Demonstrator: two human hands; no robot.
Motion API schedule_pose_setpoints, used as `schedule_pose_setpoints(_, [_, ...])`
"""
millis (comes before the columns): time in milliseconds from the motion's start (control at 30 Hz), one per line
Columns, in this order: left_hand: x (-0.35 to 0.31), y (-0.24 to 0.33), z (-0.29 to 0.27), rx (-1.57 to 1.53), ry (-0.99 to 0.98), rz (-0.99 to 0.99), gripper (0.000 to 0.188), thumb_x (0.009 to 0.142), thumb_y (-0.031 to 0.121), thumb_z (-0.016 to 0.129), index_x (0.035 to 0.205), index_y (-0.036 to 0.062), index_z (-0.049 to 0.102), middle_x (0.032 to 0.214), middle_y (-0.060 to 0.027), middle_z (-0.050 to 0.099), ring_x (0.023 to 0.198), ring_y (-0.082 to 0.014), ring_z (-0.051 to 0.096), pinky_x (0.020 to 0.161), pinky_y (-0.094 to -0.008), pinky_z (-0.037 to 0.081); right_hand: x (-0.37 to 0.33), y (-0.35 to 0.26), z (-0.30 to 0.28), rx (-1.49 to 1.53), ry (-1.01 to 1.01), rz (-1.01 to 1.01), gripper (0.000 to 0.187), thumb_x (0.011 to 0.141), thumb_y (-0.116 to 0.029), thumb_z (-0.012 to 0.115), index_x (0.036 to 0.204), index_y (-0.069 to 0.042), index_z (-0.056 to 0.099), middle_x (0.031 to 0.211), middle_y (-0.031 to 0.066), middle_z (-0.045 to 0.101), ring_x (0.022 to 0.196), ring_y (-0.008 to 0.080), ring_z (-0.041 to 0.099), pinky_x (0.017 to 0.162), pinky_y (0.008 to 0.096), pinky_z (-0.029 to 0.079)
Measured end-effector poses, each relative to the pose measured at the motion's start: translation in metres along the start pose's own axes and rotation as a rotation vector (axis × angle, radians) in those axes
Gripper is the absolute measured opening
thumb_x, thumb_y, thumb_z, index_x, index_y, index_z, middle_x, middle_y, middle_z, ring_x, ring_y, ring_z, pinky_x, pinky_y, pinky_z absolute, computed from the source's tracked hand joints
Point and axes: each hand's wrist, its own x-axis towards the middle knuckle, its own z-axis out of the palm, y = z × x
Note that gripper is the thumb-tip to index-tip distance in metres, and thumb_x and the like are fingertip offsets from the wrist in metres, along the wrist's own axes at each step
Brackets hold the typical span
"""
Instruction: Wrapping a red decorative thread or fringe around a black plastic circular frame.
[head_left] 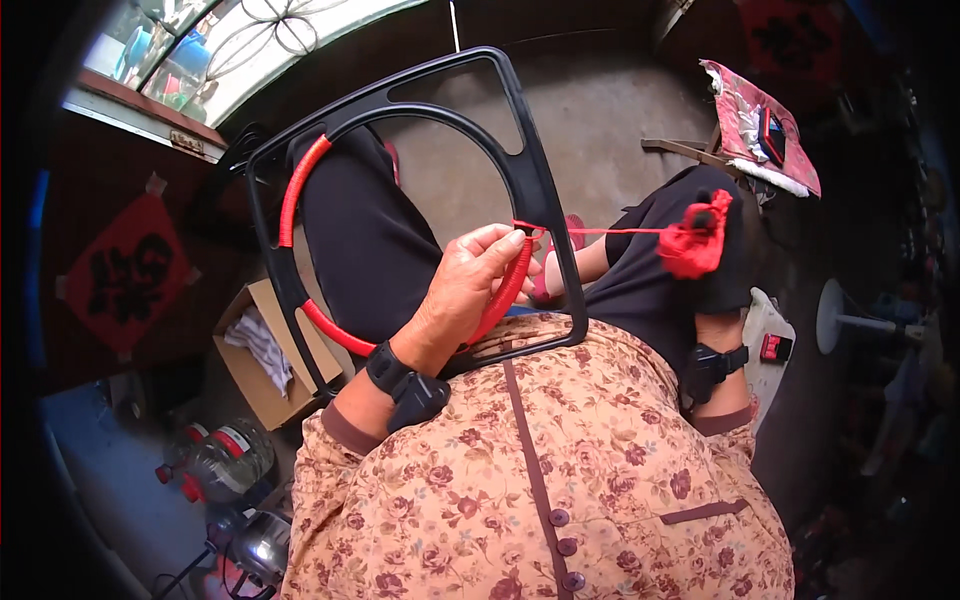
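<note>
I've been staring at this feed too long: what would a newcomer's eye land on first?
Probably the big black frame left of centre, over the lap, with bright red yarn wrapped around parts of its ring and the left hand at the ring's right side. Next, the red bundle by the right knee, a straight strand running from it to the left fingertips. Then the red diamond-shaped paper at far left.

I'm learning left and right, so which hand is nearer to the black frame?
Left. The left hand is on the black frame, at its red-wrapped ring. The right hand, hard to make out, is away to the right, by the red bundle.
</note>
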Motion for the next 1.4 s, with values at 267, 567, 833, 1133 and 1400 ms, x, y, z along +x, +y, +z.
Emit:
schedule_pose_setpoints(267, [-0.004, -0.002, -0.001, 0.015, 0.007, -0.047, 0.024, 0.097, 0.024, 0.058, 0.103, 0.0007, 0.061, 0.081, -0.01, 0.067, 0.065, -0.0146, 0.066, 0.058, -0.0241, 0.056, -0.077, -0.054, -0.039, -0.083, 0.572, -0.098, 0.044, 0.101, -0.029, 0.047, 0.136, -0.004, 0.045, 0.1, 0.0048, 0.061, 0.078, 0.0087, 0.058, 0.066, 0.0218, 0.048])
schedule_pose_setpoints(567, [0.007, -0.001, 0.003, -0.146, 0.03, 0.053, 0.02, 0.096, 0.021, 0.06, 0.104, 0.0028, 0.059, 0.08, -0.0136, 0.068, 0.062, -0.0173, 0.068, 0.055, -0.0261, 0.058, -0.021, -0.044, -0.025, -1.224, 0.51, -0.012, 0.039, 0.091, -0.019, 0.061, 0.127, -0.006, 0.056, 0.088, 0.0077, 0.067, 0.077, 0.0191, 0.063, 0.067, 0.0332, 0.049])
schedule_pose_setpoints(833, [0.003, 0.003, 0.007, -0.109, 0.062, 0.04, 0.017, 0.094, 0.018, 0.062, 0.103, 0.0043, 0.059, 0.08, -0.0146, 0.068, 0.063, -0.0185, 0.068, 0.055, -0.0271, 0.058, 0.092, 0.033, 0.05, -1.186, 0.477, -0.142, 0.04, 0.08, -0.013, 0.075, 0.116, -0.004, 0.062, 0.095, 0.0094, 0.068, 0.086, 0.0189, 0.065, 0.081, 0.0297, 0.051])
schedule_pose_setpoints(1133, [-0.002, -0.001, -0.003, -0.349, -0.106, -0.05, 0.019, 0.095, 0.012, 0.059, 0.111, 0.0026, 0.056, 0.095, -0.0116, 0.066, 0.084, -0.0187, 0.067, 0.074, -0.0309, 0.058, 0.127, 0.099, 0.09, 0.136, -0.082, 0.506, 0.055, 0.098, -0.043, 0.048, 0.131, 0.001, 0.05, 0.12, 0.0133, 0.059, 0.103, 0.021, 0.059, 0.093, 0.0337, 0.048])
schedule_pose_setpoints(1400, [0.01, -0.009, -0.005, -0.234, -0.027, 0.057, 0.022, 0.096, 0.011, 0.056, 0.115, 0.0003, 0.057, 0.1, -0.0048, 0.065, 0.082, -0.0108, 0.064, 0.073, -0.0244, 0.055, 0.114, 0.063, 0.123, 0.101, 0.045, 0.525, 0.059, 0.094, -0.046, 0.056, 0.134, -0.003, 0.045, 0.123, 0.0113, 0.058, 0.102, 0.0173, 0.061, 0.09, 0.0334, 0.05])
